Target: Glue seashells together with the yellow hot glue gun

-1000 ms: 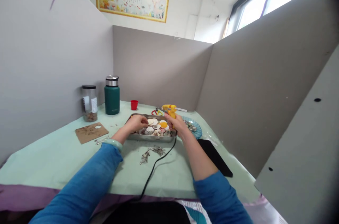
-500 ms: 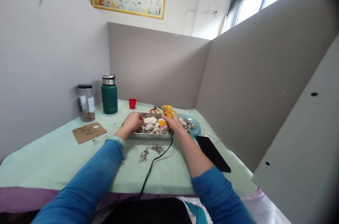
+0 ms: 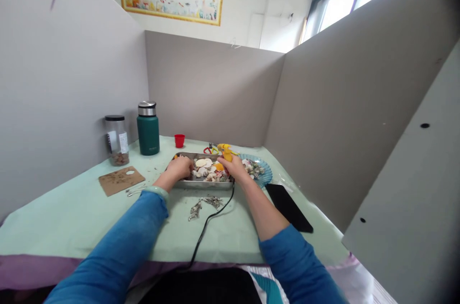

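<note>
My right hand (image 3: 233,168) is closed round the handle of a yellow hot glue gun (image 3: 225,151), its nozzle pointing left above the back of a metal tray (image 3: 212,185). A black cord (image 3: 205,225) runs from the gun down over the table's front edge. Seashells (image 3: 204,164) of several shapes fill much of the tray. At the tray's left end, my left hand (image 3: 181,168) reaches in with fingers curled down among the shells; what the fingertips grip, if anything, is hidden. A light-coloured bangle (image 3: 158,192) circles the left wrist.
Small metal pieces (image 3: 204,206) lie before the tray. A blue plate (image 3: 266,174) of small shells and a black phone-like slab (image 3: 289,208) are at right. Brown cardboard (image 3: 121,181), a jar (image 3: 117,141) and a green bottle (image 3: 148,134) stand left; a red cup (image 3: 179,140) and pliers (image 3: 211,149) sit behind.
My left hand has shifted slightly lower in the tray, uncovering its back left corner and something orange there. The glue gun has tilted a little and moved slightly left.
</note>
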The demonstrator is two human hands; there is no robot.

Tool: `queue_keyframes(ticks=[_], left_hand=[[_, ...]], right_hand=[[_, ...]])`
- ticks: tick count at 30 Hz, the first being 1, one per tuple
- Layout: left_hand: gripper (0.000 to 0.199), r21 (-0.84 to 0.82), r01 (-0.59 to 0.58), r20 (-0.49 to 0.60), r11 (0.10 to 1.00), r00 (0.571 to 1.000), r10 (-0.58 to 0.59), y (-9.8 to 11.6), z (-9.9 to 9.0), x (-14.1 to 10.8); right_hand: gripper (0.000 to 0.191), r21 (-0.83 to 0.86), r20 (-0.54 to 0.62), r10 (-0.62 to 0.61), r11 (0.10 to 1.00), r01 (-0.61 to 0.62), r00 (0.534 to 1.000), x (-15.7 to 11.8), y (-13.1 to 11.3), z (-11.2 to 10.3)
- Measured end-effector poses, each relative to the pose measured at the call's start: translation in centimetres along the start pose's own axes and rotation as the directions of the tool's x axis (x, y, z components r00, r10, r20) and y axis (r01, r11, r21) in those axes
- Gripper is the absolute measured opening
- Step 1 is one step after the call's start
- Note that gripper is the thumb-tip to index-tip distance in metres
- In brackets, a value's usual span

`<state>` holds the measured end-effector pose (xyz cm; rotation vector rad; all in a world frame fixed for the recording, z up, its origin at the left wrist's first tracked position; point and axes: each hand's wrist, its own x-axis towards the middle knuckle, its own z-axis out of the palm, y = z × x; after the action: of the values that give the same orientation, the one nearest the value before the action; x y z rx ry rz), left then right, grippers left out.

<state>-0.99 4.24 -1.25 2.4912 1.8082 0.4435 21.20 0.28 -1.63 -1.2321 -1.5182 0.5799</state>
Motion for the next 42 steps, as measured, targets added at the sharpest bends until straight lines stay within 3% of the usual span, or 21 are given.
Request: queue_keyframes(ticks=[4, 12, 18, 30, 34, 37, 39, 42], left_hand=[[0.030, 0.086, 0.060, -0.057, 0.995, 0.997, -0.055, 0.0, -0.4, -0.2], [0.022, 0.134, 0.042, 0.141, 0.990, 0.988, -0.061, 0.5, -1.2, -0.5], [0.019, 0.191, 0.008, 0.129, 0.982, 0.991, -0.033, 1.2, -0.7, -0.5], [0.009, 0.083, -0.013, 0.108, 0.996, 0.994, 0.004, 1.2, -0.5, -0.4], [0.005, -0.060, -0.087, 0.083, 0.994, 0.992, 0.092, 0.6, -0.2, -0.1], [0.007, -0.304, -0.035, 0.085, 0.952, 0.994, 0.064, 0.2, 0.0, -0.2], [0.009, -0.504, 0.064, 0.164, 0.861, 0.986, 0.024, 0.2, -0.1, -0.3], [0.014, -0.758, 0.165, 0.224, 0.631, 0.974, 0.014, 0.3, -0.2, -0.5]], right_hand=[[0.029, -0.030, 0.007, -0.005, 1.000, 0.005, 1.000, 0.0, 0.1, 0.0], [0.029, -0.064, -0.004, -0.014, 0.998, 0.014, 1.000, 0.0, 0.0, 0.1], [0.026, -0.093, 0.019, 0.011, 0.996, -0.009, 1.000, -0.4, -0.8, 0.0], [0.023, -0.115, 0.022, 0.019, 0.993, -0.017, 1.000, -0.6, -1.1, 0.0], [0.024, -0.113, 0.026, 0.009, 0.994, -0.006, 1.000, -0.4, -0.7, 0.2], [0.023, -0.127, 0.031, -0.019, 0.992, 0.023, 0.999, -0.2, -0.4, 0.2], [0.023, -0.140, 0.031, -0.032, 0.989, 0.036, 0.999, -0.1, -0.2, 0.2], [0.024, -0.159, 0.045, -0.024, 0.987, 0.031, 0.999, 0.0, 0.0, 0.2]])
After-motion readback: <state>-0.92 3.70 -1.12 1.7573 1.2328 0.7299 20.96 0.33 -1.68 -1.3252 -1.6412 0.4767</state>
